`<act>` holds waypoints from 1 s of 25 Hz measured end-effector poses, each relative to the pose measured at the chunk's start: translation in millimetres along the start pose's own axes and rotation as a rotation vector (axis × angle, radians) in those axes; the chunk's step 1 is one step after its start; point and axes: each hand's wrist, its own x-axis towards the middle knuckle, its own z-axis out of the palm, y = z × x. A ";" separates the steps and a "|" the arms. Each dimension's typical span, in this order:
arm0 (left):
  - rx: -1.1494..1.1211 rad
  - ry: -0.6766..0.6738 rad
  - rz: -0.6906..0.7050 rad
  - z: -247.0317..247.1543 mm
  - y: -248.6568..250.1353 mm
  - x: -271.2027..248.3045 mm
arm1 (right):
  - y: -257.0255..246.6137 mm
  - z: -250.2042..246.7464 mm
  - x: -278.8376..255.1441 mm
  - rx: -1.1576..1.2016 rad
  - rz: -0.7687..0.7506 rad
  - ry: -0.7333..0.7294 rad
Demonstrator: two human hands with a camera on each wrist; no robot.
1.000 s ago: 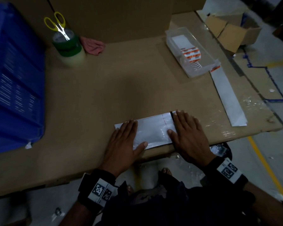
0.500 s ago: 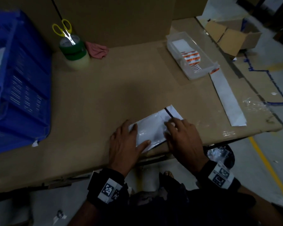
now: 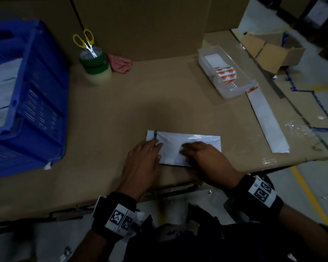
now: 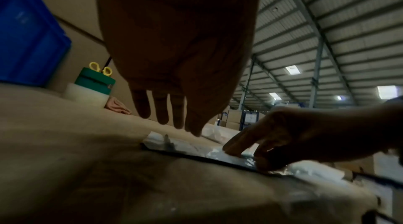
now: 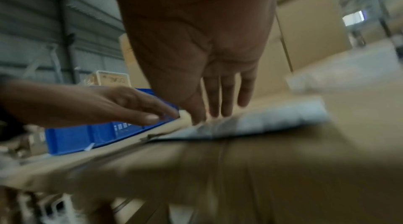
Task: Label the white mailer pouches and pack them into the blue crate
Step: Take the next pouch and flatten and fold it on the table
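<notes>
The left hand (image 3: 140, 163) lies flat, fingers straight, on the white pouch (image 3: 184, 140) near the table (image 3: 106, 118) edge; the right hand (image 3: 206, 161) covers its near corner, seemingly pressing, grip unclear.

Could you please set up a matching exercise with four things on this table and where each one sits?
Things:
1. scissors
2. mailer pouch
3. sticker roll
4. blue crate

Places:
A. in the clear tray
B. at the table's left side
C. standing in the tape rolls
D. under both hands, left hand and right hand

Pairs: 1-C, 2-D, 3-A, 4-B
</notes>
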 end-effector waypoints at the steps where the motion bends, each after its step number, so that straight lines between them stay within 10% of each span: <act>1: 0.061 -0.015 0.023 4.0 -3.5 0.5 | 2.3 1.8 -5.5 0.027 -0.051 -0.002; 8: 0.013 0.029 0.051 11.5 13.0 5.1 | 19.7 3.8 -3.0 0.108 0.087 0.120; 12: 0.095 -0.202 0.062 39.1 15.5 8.4 | -2.5 42.2 1.4 -0.024 -0.003 0.030; 21: -0.243 -0.253 -0.035 30.9 4.0 1.4 | 45.2 32.2 -15.3 -0.157 0.339 0.112; 25: -0.172 -0.233 -0.072 23.7 -15.6 1.2 | 3.1 35.9 10.7 -0.088 -0.062 0.095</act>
